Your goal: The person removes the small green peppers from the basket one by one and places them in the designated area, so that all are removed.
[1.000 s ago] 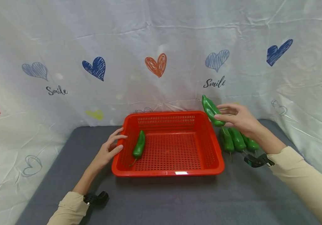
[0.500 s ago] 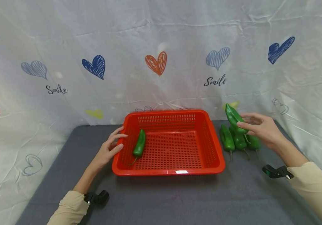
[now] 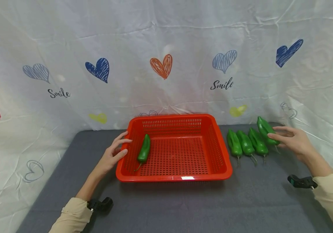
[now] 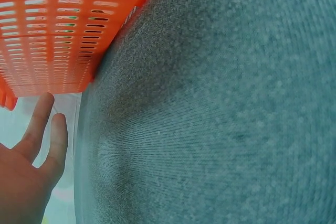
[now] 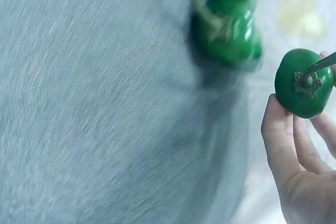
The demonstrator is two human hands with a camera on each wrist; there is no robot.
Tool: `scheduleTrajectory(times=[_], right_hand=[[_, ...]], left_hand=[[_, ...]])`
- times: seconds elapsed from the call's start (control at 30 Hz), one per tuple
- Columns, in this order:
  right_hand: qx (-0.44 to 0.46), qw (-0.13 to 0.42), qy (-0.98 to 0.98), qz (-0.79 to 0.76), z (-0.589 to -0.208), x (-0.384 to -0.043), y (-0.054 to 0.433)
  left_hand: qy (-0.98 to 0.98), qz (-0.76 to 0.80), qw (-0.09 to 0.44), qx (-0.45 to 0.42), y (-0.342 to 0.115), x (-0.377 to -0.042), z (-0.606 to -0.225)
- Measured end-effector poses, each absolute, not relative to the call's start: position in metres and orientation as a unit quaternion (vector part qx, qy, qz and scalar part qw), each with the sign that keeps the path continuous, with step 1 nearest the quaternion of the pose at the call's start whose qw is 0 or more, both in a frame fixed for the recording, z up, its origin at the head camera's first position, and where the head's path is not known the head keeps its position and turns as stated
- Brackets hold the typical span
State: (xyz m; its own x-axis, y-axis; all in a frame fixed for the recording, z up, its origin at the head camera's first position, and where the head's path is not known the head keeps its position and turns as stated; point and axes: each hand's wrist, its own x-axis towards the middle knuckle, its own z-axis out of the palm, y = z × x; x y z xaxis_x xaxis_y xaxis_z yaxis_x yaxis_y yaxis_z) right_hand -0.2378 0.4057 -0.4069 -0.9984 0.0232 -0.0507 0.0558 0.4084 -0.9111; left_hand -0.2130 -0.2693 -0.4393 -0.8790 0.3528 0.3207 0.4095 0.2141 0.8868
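Note:
My right hand (image 3: pixel 295 142) pinches a green chili pepper (image 3: pixel 266 130) between thumb and fingers, its tip slanting up and left. In the right wrist view the stem end of this held pepper (image 5: pixel 304 83) faces the camera. Three more green peppers (image 3: pixel 245 144) lie side by side just left of it, stems toward me. My left hand (image 3: pixel 109 157) rests at the left rim of a red plastic basket (image 3: pixel 172 178), fingers loosely extended over the edge. In the left wrist view, two straight fingers show beside the basket wall (image 4: pixel 47 51). One green pepper (image 3: pixel 144 150) lies inside the basket, at its left.
A dark grey cloth (image 3: pixel 178 207) covers the table. Behind it hangs a white curtain (image 3: pixel 183 42) printed with hearts and "Smile" lettering. Dark wrist-worn cameras sit on the left wrist (image 3: pixel 100 205) and the right wrist (image 3: pixel 301 182).
My right hand has carried the held pepper rightward and lower, from beside the basket's right rim to the right end of the pepper row. My left hand and the basket have stayed put.

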Motion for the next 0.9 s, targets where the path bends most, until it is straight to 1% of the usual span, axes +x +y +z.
scheduleTrajectory(times=[0.2, 0.5, 0.73, 0.9], right_hand=[[0.029, 0.016, 0.854, -0.52, -0.42, -0.237, 0.42], [0.006, 0.018, 0.865, -0.501, -0.436, -0.237, 0.427], [0.007, 0.044, 0.892, -0.45, -0.432, -0.237, 0.424], [0.009, 0.036, 0.891, -0.452, -0.419, -0.243, 0.424]], left_hand=[[-0.784, -0.571, 0.027, -0.242, -0.269, -0.213, -0.439], [-0.785, -0.571, 0.026, -0.237, -0.268, -0.211, -0.437], [-0.783, -0.573, 0.026, -0.241, -0.268, -0.211, -0.438], [-0.783, -0.574, 0.024, -0.239, -0.269, -0.212, -0.439]])
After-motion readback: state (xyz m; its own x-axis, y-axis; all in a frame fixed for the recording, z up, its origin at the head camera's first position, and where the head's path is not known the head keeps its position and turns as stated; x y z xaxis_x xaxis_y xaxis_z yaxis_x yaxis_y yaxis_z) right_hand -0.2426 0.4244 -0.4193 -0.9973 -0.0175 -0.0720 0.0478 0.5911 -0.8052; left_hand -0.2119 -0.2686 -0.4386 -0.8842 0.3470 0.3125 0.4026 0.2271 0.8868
